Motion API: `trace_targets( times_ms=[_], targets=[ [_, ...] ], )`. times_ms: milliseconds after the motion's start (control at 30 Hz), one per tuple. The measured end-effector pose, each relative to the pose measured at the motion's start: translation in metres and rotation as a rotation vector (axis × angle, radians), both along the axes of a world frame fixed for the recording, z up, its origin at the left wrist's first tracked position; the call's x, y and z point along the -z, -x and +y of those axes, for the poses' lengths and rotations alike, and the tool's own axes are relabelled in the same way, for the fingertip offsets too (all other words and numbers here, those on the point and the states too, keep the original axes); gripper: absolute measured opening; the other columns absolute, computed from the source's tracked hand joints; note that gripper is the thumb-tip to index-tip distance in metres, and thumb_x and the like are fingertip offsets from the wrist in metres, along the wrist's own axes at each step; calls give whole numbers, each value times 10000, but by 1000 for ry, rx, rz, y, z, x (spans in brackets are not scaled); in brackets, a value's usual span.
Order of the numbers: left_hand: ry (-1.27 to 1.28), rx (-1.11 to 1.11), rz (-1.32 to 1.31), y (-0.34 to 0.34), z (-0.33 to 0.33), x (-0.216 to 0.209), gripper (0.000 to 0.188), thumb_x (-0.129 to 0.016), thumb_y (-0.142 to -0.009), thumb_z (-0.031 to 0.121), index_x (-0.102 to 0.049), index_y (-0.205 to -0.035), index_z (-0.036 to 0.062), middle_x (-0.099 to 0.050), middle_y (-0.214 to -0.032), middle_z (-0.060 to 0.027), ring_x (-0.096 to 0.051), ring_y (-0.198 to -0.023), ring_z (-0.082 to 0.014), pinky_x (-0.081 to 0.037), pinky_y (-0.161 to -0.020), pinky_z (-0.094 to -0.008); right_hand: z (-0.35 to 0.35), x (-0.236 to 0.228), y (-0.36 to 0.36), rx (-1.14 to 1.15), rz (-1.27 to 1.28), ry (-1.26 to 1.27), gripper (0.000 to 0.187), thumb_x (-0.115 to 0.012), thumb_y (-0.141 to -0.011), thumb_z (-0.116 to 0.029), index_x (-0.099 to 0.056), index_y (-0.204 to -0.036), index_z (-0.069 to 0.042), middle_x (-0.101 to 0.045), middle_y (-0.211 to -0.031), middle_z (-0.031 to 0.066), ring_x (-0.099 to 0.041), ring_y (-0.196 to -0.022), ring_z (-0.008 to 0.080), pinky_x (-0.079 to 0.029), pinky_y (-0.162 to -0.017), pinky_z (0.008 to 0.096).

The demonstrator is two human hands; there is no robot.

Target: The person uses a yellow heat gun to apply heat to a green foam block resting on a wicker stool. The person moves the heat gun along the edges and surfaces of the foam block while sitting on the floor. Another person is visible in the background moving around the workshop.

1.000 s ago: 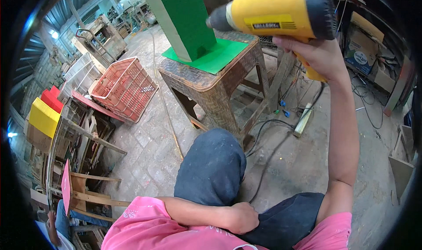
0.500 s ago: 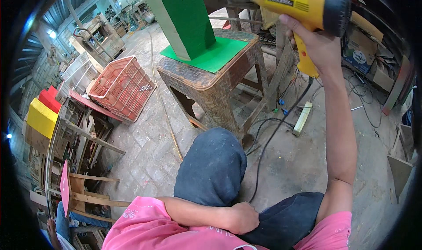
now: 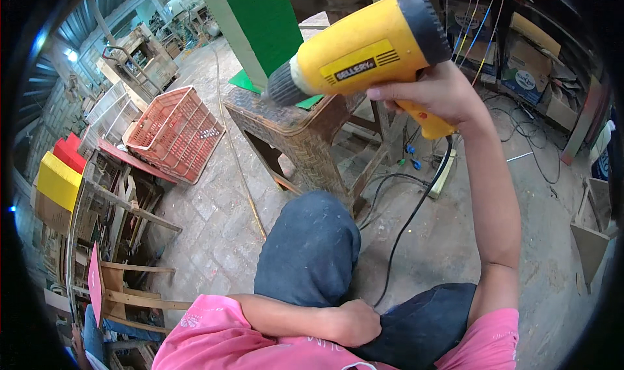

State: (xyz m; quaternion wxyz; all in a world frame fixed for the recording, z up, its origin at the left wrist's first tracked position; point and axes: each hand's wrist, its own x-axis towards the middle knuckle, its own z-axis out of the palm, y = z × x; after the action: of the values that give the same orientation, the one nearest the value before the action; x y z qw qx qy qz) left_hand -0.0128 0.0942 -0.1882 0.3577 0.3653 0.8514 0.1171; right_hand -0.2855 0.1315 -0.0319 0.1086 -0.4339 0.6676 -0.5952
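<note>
Head view: gripping a yellow heat gun [image 3: 364, 48] by its handle [image 3: 430, 124] in the right hand [image 3: 445, 95], with fingers wrapped firmly around it. Holding it raised between the body and a brown stool [image 3: 309, 152], with the dark nozzle [image 3: 284, 86] tilted down and left; cannot tell how near to the stool. Facing a tall green-and-grey block [image 3: 263, 28], set upright on a green sheet [image 3: 311, 102] on the stool. Resting the left hand [image 3: 359, 323] low against dark trousers [image 3: 309, 246], curled inward; cannot tell whether pressed together, with fingertips hidden. Trailing a black cord [image 3: 404, 230] from the handle to the floor [image 3: 416, 266]. Showing also a red crate [image 3: 177, 138] to the left.
</note>
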Motion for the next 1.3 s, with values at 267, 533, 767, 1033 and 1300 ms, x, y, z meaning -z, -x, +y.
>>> trace_targets(
  times_ms=[267, 533, 767, 1033, 1300],
  targets=[
    [25, -4, -19, 4, -1, -9, 172, -549, -770, 175, -681, -798, 67, -658, -836, -117, -638, -859, -292, -473, -783, -396, 1, 2, 25, 272, 341, 59, 371, -816, -661, -172, -674, -971, -26, -674, -793, 87, -620, -642, 99, -507, -588, 252],
    [15, -6, -23, 3, 1, -3, 186, -545, -773, 174, -681, -809, 52, -650, -886, -140, -632, -891, -290, -473, -802, -394, 3, -7, 1, 66, 75, 51, 382, -819, -661, -146, -658, -975, 0, -661, -750, 64, -596, -614, 99, -497, -570, 253],
    [5, -22, -3, -1, 0, 2, 187, -555, -764, 176, -681, -811, 46, -652, -884, -141, -632, -896, -292, -474, -806, -388, 10, -11, 3, 158, 96, -36, 381, -818, -657, -149, -657, -967, 2, -655, -719, 60, -593, -597, 87, -485, -537, 247],
    [10, 3, -10, 1, 1, -2, 181, -560, -763, 167, -681, -816, 44, -658, -894, -142, -631, -902, -289, -473, -807, -386, 2, -1, 25, 280, 444, 126, 379, -824, -638, -175, -668, -945, -15, -658, -738, 57, -605, -615, 99, -488, -552, 253],
    [-13, -2, 6, -2, 0, 0, 187, -543, -777, 167, -683, -822, 51, -659, -888, -128, -628, -900, -285, -471, -806, -380, 36, -19, 2, 6, 72, -55, 371, -817, -647, -133, -661, -965, -22, -674, -811, 62, -616, -657, 108, -496, -589, 256]
  ],
)
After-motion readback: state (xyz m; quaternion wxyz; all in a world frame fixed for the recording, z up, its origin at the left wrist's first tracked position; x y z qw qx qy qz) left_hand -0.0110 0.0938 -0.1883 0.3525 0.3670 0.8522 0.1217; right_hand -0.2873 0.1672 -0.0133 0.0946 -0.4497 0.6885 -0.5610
